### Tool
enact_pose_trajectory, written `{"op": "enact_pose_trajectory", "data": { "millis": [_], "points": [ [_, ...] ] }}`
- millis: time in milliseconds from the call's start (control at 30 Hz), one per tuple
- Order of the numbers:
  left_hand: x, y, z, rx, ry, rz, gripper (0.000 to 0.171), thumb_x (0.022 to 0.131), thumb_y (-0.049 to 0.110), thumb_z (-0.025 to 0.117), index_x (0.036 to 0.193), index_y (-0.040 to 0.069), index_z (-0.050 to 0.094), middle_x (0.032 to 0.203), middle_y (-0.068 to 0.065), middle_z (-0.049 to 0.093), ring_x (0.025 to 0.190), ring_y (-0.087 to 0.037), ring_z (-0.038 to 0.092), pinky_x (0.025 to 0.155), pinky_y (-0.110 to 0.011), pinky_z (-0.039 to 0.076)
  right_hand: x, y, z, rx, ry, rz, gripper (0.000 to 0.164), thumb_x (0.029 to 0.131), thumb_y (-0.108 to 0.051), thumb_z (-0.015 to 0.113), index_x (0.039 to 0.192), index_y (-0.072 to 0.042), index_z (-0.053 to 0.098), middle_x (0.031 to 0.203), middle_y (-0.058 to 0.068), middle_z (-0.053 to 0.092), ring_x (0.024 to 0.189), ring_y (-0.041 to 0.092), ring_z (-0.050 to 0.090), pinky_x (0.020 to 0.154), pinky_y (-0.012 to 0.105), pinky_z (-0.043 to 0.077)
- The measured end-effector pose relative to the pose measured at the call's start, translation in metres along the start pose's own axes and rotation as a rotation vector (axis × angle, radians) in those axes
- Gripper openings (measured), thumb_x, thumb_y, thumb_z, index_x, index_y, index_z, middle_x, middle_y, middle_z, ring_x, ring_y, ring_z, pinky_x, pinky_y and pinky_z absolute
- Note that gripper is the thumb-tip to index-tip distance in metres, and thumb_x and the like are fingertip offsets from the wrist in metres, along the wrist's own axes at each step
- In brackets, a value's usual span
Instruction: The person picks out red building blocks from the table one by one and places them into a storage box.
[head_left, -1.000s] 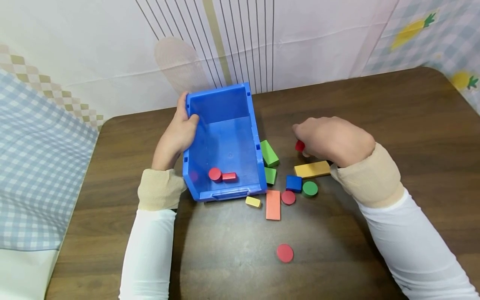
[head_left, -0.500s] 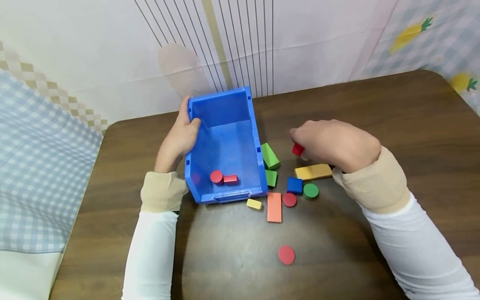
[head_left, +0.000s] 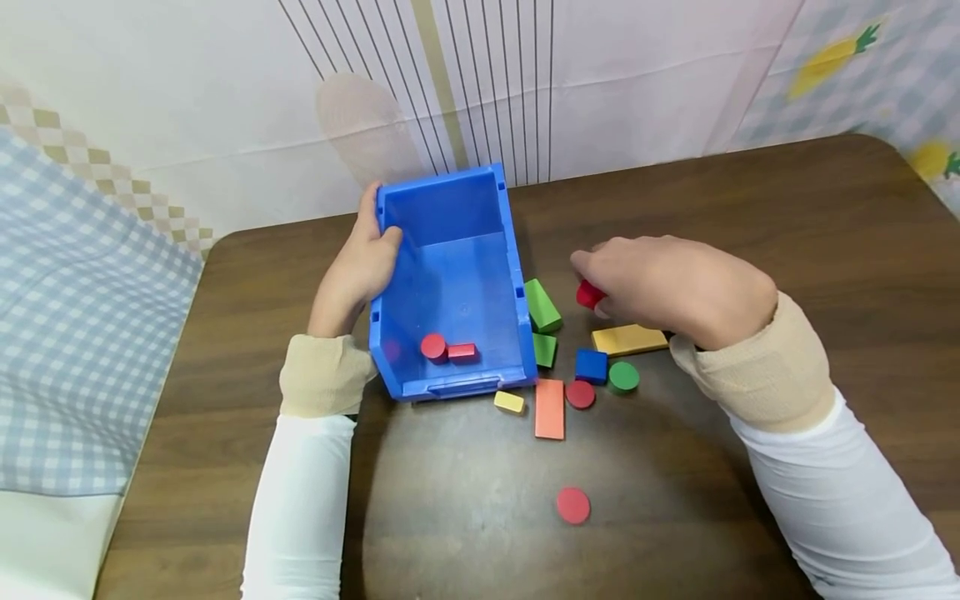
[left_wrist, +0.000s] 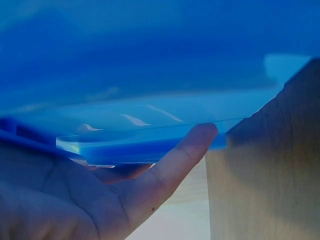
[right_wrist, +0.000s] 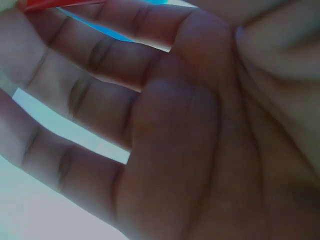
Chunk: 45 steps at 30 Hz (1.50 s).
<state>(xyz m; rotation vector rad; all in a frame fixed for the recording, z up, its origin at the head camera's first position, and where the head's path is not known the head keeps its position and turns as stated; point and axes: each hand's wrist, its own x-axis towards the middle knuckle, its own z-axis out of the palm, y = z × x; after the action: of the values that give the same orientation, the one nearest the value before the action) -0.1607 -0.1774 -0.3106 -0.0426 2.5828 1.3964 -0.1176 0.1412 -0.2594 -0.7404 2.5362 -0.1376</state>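
My left hand (head_left: pixel 366 260) grips the left wall of a blue plastic bin (head_left: pixel 461 283), thumb over the rim. In the left wrist view, the bin's blue side (left_wrist: pixel 150 55) fills the upper part and a finger (left_wrist: pixel 175 160) lies against it. Inside the bin, near its front, are a red cylinder (head_left: pixel 433 348) and a small red block (head_left: pixel 463 353). To the bin's right, my right hand (head_left: pixel 675 283) pinches a red block (head_left: pixel 589 293) at its fingertips. The right wrist view shows only a sliver of that red block (right_wrist: pixel 65 4); its full shape is hidden.
Right of the bin lie two green blocks (head_left: pixel 542 307), a yellow block (head_left: pixel 628 340), a blue block (head_left: pixel 591 367), a green disc (head_left: pixel 623 377) and a red disc (head_left: pixel 580 394). An orange block (head_left: pixel 550 410), small yellow block (head_left: pixel 509 403) and another red disc (head_left: pixel 573 506) lie nearer.
My right hand has shifted slightly left with the red block, which shows a little more now. The left hand and the bin stay in place; the head view sways slightly.
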Motion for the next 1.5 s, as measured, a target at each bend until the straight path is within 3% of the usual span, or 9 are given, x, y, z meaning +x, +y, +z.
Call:
{"op": "enact_pose_trajectory", "data": {
  "millis": [500, 933, 1200, 1500],
  "points": [
    [-0.001, 0.003, -0.002, -0.012, 0.001, 0.023, 0.068, 0.111, 0.012, 0.031, 0.169, 0.016, -0.005, 0.176, -0.014, 0.014, 0.161, -0.033, 0.015, 0.128, -0.06, 0.015, 0.002, -0.006, 0.0, -0.017, 0.039, -0.037, 0.013, 0.096, -0.005, 0.065, 0.094, -0.012, 0.054, 0.086, 0.006, 0.054, 0.078, 0.022, 0.05, 0.065, 0.036, 0.04],
    [-0.001, 0.003, -0.003, -0.018, 0.005, 0.02, 0.068, 0.11, 0.011, 0.031, 0.169, 0.015, -0.004, 0.175, -0.014, 0.014, 0.161, -0.033, 0.015, 0.128, -0.06, 0.016, 0.002, -0.018, -0.004, 0.004, 0.027, -0.062, 0.02, 0.097, -0.015, 0.077, 0.104, -0.008, 0.06, 0.091, 0.005, 0.06, 0.084, 0.023, 0.059, 0.071, 0.039, 0.052],
    [-0.001, 0.002, -0.004, -0.021, 0.003, 0.037, 0.067, 0.11, 0.009, 0.031, 0.168, 0.014, -0.001, 0.174, -0.014, 0.016, 0.16, -0.032, 0.017, 0.128, -0.058, 0.017, 0.003, -0.023, -0.006, 0.016, 0.027, -0.057, 0.03, 0.096, -0.022, 0.079, 0.114, -0.007, 0.06, 0.095, 0.006, 0.063, 0.085, 0.023, 0.061, 0.07, 0.038, 0.055],
    [-0.001, 0.003, -0.003, -0.03, -0.003, 0.019, 0.069, 0.11, 0.011, 0.031, 0.169, 0.015, -0.006, 0.176, -0.014, 0.012, 0.162, -0.031, 0.013, 0.129, -0.056, 0.013, 0.003, -0.028, -0.007, 0.025, 0.043, -0.052, 0.033, 0.095, -0.026, 0.079, 0.114, -0.008, 0.059, 0.096, 0.006, 0.063, 0.084, 0.022, 0.062, 0.069, 0.037, 0.054]
  ]
}}
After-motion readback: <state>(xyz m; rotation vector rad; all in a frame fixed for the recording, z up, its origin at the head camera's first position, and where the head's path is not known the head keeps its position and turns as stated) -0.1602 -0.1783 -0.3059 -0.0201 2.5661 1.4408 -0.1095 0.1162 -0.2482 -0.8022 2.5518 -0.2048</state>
